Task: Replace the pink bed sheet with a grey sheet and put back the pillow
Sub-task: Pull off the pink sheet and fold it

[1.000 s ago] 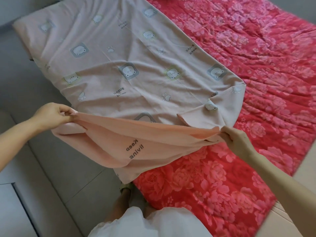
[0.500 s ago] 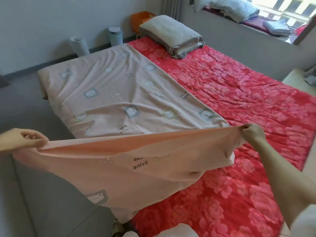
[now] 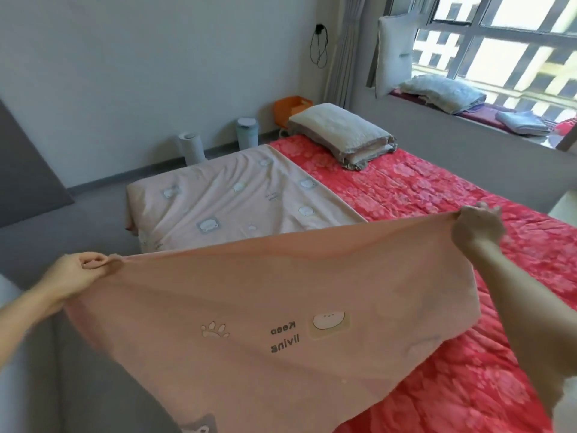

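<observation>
Holding one item, the pink sheet [image 3: 249, 307], lifted and stretched taut between both hands at the near end of the bed [image 3: 515, 385]. Left hand [image 3: 76, 273]: grip clamped on the sheet's near-left edge, fingers curled round a bunch of cloth. Right hand [image 3: 476, 228]: grip closed on the upper edge further right, above the red floral quilt [image 3: 437, 195]. Sheet, raised part: plain reverse facing the camera, with mirrored lettering, a paw print and a bear patch showing through; lower edge hanging toward the floor. Sheet, far part: lying flat on the left half of the bed, bear print upward, reaching the far left corner. Red floral quilt: uncovered across the right half of the bed. Folded cream and grey bundle [image 3: 340, 129]: resting on the quilt at the far end. White pillow [image 3: 395, 48]: upright on the window ledge [image 3: 437, 115], leaning at the window's left side. Also on the ledge: a crumpled pale quilt [image 3: 443, 92] and a folded blue-grey cloth [image 3: 521, 121]. Floor by the far wall: two pale cylindrical bins [image 3: 192, 148] and an orange box [image 3: 292, 109]. Wall: a black cable [image 3: 320, 45] hanging from a plug.
</observation>
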`<state>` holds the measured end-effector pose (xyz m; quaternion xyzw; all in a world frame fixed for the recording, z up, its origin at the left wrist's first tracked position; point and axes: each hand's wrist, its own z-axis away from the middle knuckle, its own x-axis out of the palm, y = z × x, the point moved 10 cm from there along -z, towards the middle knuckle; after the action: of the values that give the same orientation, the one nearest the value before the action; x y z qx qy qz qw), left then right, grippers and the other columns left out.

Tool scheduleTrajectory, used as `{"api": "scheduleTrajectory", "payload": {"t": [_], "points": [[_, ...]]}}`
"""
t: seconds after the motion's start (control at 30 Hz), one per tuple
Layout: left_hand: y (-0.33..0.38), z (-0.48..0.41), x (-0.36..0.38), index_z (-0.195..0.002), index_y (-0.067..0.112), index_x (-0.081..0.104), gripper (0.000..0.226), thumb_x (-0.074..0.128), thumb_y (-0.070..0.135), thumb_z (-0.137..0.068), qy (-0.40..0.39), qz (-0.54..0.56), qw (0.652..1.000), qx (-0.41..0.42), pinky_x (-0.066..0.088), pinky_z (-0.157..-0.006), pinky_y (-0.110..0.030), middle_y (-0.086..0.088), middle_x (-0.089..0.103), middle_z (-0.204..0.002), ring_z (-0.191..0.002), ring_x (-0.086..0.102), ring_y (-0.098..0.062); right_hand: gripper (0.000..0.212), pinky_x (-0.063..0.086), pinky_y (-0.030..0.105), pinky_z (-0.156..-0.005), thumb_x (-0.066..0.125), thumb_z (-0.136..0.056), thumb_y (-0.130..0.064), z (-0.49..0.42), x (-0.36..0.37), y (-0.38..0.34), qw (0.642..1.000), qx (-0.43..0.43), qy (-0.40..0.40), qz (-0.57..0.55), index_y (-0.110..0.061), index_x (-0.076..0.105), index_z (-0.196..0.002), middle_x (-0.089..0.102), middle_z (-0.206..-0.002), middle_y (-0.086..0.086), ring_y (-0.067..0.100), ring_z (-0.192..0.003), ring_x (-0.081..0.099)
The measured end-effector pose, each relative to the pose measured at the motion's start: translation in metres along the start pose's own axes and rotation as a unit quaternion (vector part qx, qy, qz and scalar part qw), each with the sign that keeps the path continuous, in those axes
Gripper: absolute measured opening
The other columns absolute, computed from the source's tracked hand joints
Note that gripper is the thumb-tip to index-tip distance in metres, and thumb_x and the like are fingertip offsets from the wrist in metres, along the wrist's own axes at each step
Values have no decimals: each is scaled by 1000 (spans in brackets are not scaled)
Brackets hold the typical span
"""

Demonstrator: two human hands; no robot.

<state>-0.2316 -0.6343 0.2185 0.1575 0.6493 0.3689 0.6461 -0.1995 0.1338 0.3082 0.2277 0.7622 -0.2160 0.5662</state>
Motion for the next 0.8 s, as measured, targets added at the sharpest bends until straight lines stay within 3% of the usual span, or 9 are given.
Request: {"api": "scheduleTrajectory", "payload": {"t": [0.1,0.17,0.23,0.37,0.43,0.53,0.67,0.8], "points": [[0,-34,-31,-76,14,67,32,60,42,-88,40,-20,999,-4,35,-62,-34,-9,63,-78,-76,54,-25,29,45,46,-90,42,-93,-8,-22,-25,-61,999,30,33,-29,5,62,-110,49,-124,30,46,-112,51],[-12,-71,-51,-67,9,61,48,51,50,-90,51,-21,998,1,29,-56,-33,-16,61,-71,-65,49,-25,28,47,46,-88,43,-93,-6,-36,-36,-106,995,49,43,-81,9,62,-108,55,-116,33,46,-106,57],[-29,-105,-70,-64,11,50,49,45,51,-92,62,-22,998,-8,23,-55,-32,-16,52,-65,-59,42,-22,26,47,46,-87,46,-92,-6,-50,-42,-153,987,60,56,-142,12,63,-102,60,-107,35,47,-103,58],[-63,-168,-110,-61,8,50,52,42,45,-97,99,-8,994,-45,27,-54,-33,-16,54,-65,-60,46,-27,19,48,43,-86,55,-82,-1,-65,-33,-251,954,101,47,-277,10,67,-92,65,-99,31,43,-96,61],[-84,-198,-124,-70,4,61,50,45,43,-96,104,18,991,-77,33,-60,-35,-22,63,-81,-74,55,-34,17,52,38,-77,57,-78,-2,-60,-18,-295,925,141,28,-352,5,68,-89,67,-96,26,39,-95,64],[-114,-246,-142,-105,-6,65,48,51,39,-95,99,78,987,-101,36,-73,-34,-27,63,-108,-100,57,-41,15,48,17,-42,56,-77,-1,-51,8,-364,871,171,-16,-460,-6,69,-83,64,-74,11,28,-82,67],[-149,-315,-157,-119,-8,60,53,58,37,-91,66,147,980,-117,38,-81,-35,-25,60,-119,-110,55,-40,12,54,25,-42,57,-89,2,-43,37,-459,834,137,-126,-519,4,64,-79,59,-40,2,14,-37,60],[-182,-391,-169,-122,-4,59,57,62,42,-88,42,182,971,-146,44,-91,-42,-22,60,-121,-108,58,-38,13,54,27,-41,62,-88,-2,-54,59,-554,844,68,-237,-477,10,62,-84,64,-48,10,17,-41,64]]}}
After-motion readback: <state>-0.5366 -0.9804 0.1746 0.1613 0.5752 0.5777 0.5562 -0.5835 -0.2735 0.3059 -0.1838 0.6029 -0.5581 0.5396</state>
